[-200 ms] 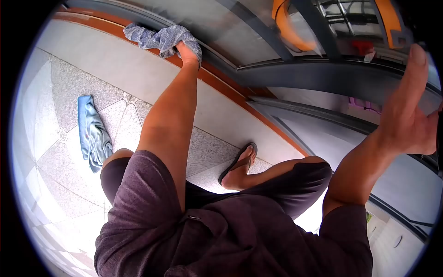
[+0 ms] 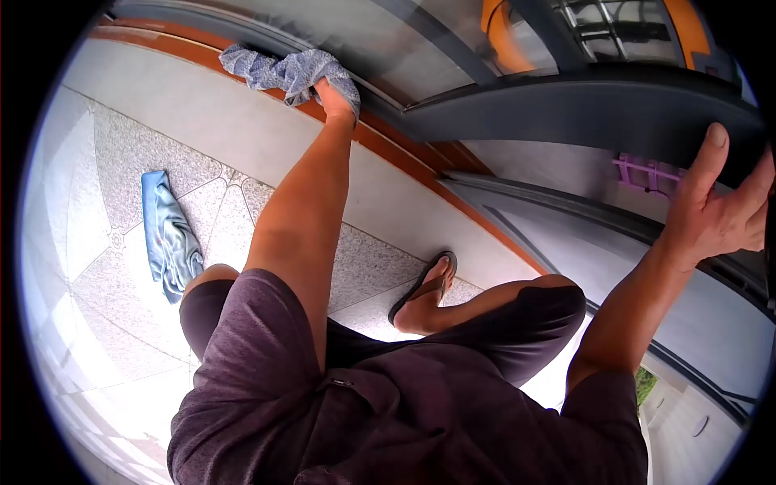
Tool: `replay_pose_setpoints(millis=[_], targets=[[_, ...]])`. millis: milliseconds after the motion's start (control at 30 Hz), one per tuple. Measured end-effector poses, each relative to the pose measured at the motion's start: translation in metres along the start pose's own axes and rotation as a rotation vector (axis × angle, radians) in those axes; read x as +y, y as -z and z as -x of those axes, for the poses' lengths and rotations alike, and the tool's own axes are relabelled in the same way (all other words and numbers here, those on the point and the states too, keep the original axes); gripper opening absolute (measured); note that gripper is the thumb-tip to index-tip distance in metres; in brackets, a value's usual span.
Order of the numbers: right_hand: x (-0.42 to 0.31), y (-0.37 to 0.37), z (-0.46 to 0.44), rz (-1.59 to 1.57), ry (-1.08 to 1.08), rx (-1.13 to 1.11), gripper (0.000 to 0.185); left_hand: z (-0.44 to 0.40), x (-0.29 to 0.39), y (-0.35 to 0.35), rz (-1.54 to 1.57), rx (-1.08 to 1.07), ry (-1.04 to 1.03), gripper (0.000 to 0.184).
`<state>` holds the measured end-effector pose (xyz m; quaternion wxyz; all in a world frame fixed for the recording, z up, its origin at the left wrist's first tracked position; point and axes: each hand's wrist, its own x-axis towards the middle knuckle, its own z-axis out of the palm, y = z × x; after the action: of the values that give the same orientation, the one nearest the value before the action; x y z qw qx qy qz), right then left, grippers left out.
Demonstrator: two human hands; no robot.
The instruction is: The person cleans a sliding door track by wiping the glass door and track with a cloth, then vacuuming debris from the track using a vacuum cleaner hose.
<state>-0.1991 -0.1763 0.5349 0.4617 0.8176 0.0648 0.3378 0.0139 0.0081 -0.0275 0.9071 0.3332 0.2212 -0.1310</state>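
Note:
My left hand reaches to the upper left, closed on a patterned blue-grey cloth. The cloth wraps over the hand and hides most of the fingers. It lies along the dark lower track of a glass door, beside a reddish-brown sill edge. At the right, my right hand is against the dark grey door frame, thumb pointing up and fingers apart. Its fingertips run toward the edge of view, so what they touch there is unclear.
A folded light-blue cloth lies on the patterned floor tiles at the left. My sandalled foot rests near the white step. Behind the door show a purple rack-like object and an orange shape.
My right hand has moved down slightly. The dark door frame near it has shifted, covering a red object behind and uncovering more of the purple one. My left hand and its cloth moved slightly right.

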Motion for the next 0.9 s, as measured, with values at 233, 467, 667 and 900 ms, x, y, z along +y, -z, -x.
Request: replay_pose_setpoints(millis=[233, 467, 667, 900], targets=[[-0.063, -0.015, -0.045, -0.182, -0.104, 0.129, 0.073, 0.018, -0.041, -0.002, -0.059, -0.001, -0.163, 0.051], [-0.086, -0.01, -0.062, -0.265, -0.136, 0.187, 0.06, 0.127, -0.079, -0.036, 0.382, 0.145, 0.323, 0.051], [-0.097, 0.001, -0.076, -0.36, -0.181, 0.252, 0.05, 0.107, -0.177, 0.008, 0.864, -0.081, 0.542, 0.055], [-0.068, 0.007, -0.055, -0.946, -0.404, 0.592, 0.058, 0.155, -0.076, -0.065, 0.511, 0.054, 0.622, 0.06]])
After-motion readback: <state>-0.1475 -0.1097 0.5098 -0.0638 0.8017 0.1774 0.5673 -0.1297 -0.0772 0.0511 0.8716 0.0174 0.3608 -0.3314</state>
